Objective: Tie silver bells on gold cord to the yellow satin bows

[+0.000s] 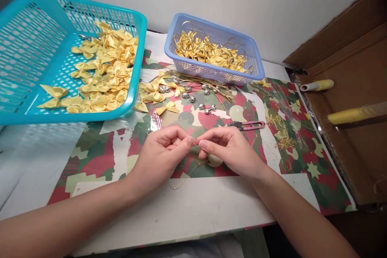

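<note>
My left hand (169,149) and my right hand (228,147) meet fingertip to fingertip over the patterned sheet. Both are closed in a pinch on a thin gold cord (198,164), whose loose loop hangs below the fingers toward the white strip. The short bit between the fingertips is mostly hidden. Just beyond my right hand lies a pair of pink-handled thread snips (252,125). Small silver bells (208,110) are scattered past my hands, with yellow ribbon bows (168,107) to their left and a bundle of gold cords (199,78) behind them.
A turquoise basket (140,60) of yellow bows stands at left. The blue basket (211,71) at the back holds bows with gold cord loops. Gold cord scraps (281,133) lie at right, near a cardboard box (344,145) and yellow-and-white tubes (353,115).
</note>
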`<action>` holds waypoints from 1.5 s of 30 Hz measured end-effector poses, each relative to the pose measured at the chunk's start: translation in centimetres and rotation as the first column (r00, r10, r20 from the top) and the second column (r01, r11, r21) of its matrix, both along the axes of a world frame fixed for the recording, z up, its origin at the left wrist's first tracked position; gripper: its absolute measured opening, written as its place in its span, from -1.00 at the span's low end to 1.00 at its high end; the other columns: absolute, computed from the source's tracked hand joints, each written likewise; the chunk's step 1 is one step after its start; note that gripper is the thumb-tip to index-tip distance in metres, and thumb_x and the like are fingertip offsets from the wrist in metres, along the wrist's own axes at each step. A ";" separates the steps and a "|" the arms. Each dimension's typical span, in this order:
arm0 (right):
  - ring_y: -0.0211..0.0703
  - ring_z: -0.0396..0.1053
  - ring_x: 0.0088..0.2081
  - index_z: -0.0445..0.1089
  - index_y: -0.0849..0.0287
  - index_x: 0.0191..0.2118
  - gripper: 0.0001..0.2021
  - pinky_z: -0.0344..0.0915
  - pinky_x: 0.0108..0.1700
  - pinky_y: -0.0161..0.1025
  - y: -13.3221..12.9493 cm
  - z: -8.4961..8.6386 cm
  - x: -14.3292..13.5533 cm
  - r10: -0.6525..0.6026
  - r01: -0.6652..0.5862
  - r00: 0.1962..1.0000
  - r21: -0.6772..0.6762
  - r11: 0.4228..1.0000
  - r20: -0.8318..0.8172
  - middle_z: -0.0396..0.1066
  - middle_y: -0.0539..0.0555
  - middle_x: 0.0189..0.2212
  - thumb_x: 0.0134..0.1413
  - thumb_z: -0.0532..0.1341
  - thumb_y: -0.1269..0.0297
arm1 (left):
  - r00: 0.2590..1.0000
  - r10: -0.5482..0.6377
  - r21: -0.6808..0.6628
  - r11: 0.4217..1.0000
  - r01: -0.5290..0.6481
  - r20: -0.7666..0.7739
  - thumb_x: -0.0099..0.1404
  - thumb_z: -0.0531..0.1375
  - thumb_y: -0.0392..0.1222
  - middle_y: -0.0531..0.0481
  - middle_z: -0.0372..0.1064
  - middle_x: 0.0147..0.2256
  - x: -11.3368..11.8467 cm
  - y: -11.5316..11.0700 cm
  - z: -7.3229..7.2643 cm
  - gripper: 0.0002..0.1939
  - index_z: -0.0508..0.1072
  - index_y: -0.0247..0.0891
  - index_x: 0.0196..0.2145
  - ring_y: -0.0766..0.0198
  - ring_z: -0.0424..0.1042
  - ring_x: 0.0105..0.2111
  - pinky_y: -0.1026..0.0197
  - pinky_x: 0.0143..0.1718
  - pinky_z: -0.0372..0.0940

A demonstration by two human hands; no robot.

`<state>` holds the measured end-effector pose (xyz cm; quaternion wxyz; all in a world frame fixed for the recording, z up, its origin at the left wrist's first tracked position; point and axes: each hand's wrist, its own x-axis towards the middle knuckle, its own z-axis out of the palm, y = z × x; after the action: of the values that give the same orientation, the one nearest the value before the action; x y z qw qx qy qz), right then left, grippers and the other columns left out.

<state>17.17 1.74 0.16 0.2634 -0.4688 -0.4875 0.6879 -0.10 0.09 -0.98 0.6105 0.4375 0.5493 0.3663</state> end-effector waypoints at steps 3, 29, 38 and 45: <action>-0.33 0.35 -0.55 0.52 0.26 -0.36 -0.69 0.26 -0.51 -0.37 0.0 0.0 0.0 0.001 -0.001 1.000 0.009 1.000 0.006 0.48 0.04 -0.56 -0.06 0.36 0.06 | 1.000 -0.001 -0.001 1.000 0.001 0.012 0.08 0.23 -0.05 0.18 0.01 -0.73 0.0 0.0 0.1 -0.73 0.31 -0.25 -0.61 0.46 -0.02 -0.70 0.40 -0.70 -0.07; -0.36 0.34 -0.56 0.55 0.25 -0.28 -0.73 0.26 -0.51 -0.39 -0.2 -0.1 0.0 -0.010 0.011 1.000 0.016 1.000 -0.025 0.49 0.03 -0.54 0.04 0.32 0.12 | 1.000 0.011 0.014 1.000 -0.011 -0.004 0.10 0.24 -0.06 0.19 0.00 -0.73 -0.1 0.0 0.2 -0.73 0.42 -0.31 -0.58 0.49 -0.05 -0.69 0.42 -0.69 -0.11; -0.33 0.36 -0.52 0.55 0.25 -0.27 -0.71 0.27 -0.48 -0.37 -0.2 -0.1 0.1 -0.004 0.004 1.000 0.026 1.000 0.004 0.49 0.05 -0.53 0.03 0.32 0.09 | 1.000 0.027 -0.013 1.000 -0.027 0.006 0.08 0.24 -0.07 0.20 0.02 -0.75 0.1 -0.1 0.4 -0.73 0.36 -0.30 -0.62 0.50 -0.03 -0.71 0.44 -0.71 -0.11; -0.34 0.33 -0.53 0.55 0.25 -0.28 -0.72 0.25 -0.48 -0.36 -0.3 -0.1 0.0 0.001 -0.002 1.000 0.047 0.999 0.009 0.48 0.05 -0.53 0.07 0.29 0.10 | 0.999 0.038 -0.009 0.999 -0.038 -0.021 0.08 0.24 -0.08 0.19 0.01 -0.75 0.2 -0.1 0.4 -0.73 0.36 -0.30 -0.62 0.50 -0.05 -0.71 0.43 -0.71 -0.12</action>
<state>17.18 1.45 0.06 0.2717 -0.4652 -0.5051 0.6743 0.09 0.03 -0.57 0.5997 0.4279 0.5654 0.3709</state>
